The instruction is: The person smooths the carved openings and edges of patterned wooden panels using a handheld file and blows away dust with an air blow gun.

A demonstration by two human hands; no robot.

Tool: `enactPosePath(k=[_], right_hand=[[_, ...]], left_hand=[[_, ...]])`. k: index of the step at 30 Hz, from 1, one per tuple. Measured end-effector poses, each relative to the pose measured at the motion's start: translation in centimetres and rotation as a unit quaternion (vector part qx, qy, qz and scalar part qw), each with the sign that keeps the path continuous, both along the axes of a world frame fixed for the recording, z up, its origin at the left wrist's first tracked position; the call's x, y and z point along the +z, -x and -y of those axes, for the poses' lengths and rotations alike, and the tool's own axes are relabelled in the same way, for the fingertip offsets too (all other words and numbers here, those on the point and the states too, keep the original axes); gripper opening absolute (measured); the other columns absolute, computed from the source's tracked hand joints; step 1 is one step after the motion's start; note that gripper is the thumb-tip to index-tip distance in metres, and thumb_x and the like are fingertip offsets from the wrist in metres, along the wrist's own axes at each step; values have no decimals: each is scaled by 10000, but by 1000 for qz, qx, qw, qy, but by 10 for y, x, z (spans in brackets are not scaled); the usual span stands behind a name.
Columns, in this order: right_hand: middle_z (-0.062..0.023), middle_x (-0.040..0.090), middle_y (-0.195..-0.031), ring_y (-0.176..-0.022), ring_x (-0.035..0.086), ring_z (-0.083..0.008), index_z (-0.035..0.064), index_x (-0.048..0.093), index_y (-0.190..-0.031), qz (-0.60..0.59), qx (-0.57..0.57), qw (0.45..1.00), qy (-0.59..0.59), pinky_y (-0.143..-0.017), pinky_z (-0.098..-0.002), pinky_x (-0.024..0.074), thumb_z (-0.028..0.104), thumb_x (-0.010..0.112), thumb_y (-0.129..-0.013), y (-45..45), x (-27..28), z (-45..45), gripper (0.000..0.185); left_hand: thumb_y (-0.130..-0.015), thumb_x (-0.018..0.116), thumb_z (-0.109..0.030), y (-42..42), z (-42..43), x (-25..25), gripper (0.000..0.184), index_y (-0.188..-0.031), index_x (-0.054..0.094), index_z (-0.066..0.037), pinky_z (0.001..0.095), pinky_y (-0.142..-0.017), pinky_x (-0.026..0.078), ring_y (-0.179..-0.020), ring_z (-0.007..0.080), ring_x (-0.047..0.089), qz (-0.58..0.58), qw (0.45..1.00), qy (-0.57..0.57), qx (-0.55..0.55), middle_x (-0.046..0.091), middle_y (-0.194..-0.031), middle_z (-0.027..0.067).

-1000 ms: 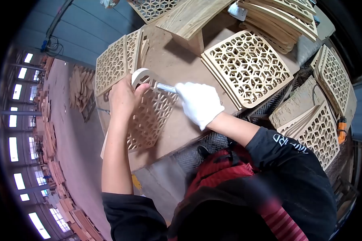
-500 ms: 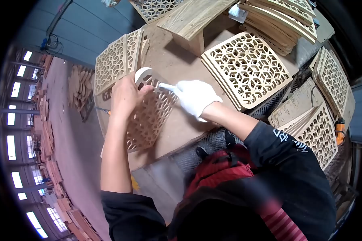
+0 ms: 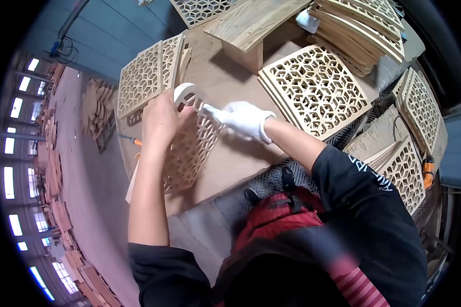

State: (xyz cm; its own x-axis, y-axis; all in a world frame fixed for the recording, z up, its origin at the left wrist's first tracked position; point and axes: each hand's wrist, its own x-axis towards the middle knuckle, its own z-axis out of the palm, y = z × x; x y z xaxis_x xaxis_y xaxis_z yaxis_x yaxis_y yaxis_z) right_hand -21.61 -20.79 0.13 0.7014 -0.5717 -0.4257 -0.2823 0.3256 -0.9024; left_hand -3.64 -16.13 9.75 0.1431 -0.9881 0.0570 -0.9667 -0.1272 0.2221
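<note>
Woodworking workshop | lattice panels (stacked in several places) | wood pile | long windowed wall

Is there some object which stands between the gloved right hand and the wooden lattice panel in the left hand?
Only the slim greyish tool that the right hand itself holds, its tip at the lattice panel's upper part. Nothing else visible blocks it; the left hand grips beside that spot. Whether the tip touches, I cannot tell.

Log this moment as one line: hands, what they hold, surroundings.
left hand: gripping tilted lattice panel | right hand: white-gloved, holding slim tool at panel | nearby: stacked lattice panels, wooden stand
</note>
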Motion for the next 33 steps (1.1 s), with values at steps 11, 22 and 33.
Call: enactPosePath(k=[11, 22, 33], right_hand=[[6, 531, -555, -374, 363, -73, 114, 620, -774, 49, -73, 975, -203, -352, -255, 275, 375, 456, -978, -11, -17, 0, 370], [-164, 633, -728, -642, 628, -280, 40, 606, -922, -96, 52, 906, 409, -615, -397, 497, 192, 460, -960, -33, -20, 1, 214], [16, 476, -571, -396, 369, -100, 93, 570, -778, 44, -104, 983, -146, -353, -257, 277, 348, 432, -1005, -23, 10, -10, 368]], left_hand=[[-747, 793, -222, 4, 0, -2, 345, -950, 636, 9, 455, -806, 503, -891, 387, 650, 42, 999, -11, 13, 680, -880, 217], [-753, 788, -203, 11, -2, 2, 334, -965, 633, 5, 454, -811, 511, -893, 377, 657, 31, 999, -20, 35, 685, -875, 208], [-754, 778, -210, 5, 0, 3, 352, -996, 640, 5, 448, -860, 496, -957, 370, 640, 20, 999, -24, 26, 677, -945, 219]])
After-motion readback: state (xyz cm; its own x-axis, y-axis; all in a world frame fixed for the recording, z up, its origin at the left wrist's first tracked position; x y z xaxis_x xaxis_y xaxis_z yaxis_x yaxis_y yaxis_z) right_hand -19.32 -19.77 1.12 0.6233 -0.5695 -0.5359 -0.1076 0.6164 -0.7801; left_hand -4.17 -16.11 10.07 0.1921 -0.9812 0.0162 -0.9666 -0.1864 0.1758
